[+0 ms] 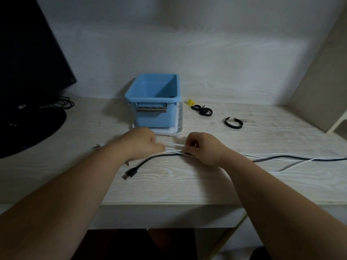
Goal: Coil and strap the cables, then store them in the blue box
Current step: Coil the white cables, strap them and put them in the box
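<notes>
My forearms reach in from the near edge of the pale wooden desk [187, 186]. Closest to me lies the plug end of a black cable [129, 174]. Its cord curves up toward my hands, passes under my right hand and then runs off across the desk to the right.

My left hand [142, 143] is curled, knuckles up, its fingertips closed on the white cable [173, 150]. My right hand [201, 149] sits just beside it, fingers bent in and pinching the same white strands. Between the two hands a short stretch of the cable runs flat. It looks doubled into two or three strands, though the blur keeps me from counting them. The rest of the white cable trails away to the right alongside the black one. A small metal plug [96, 146] lies on the desk left of my left wrist.

Just beyond my hands stands the blue box [155, 117], open-topped, resting on a white lid [178, 126]. To its right lie black straps: one open loop [233, 122], and two coiled ones [205, 111] further back, beside a small yellow object [190, 102]. At far left stands a dark monitor [28, 53], with black cords [63, 103] behind its base.
</notes>
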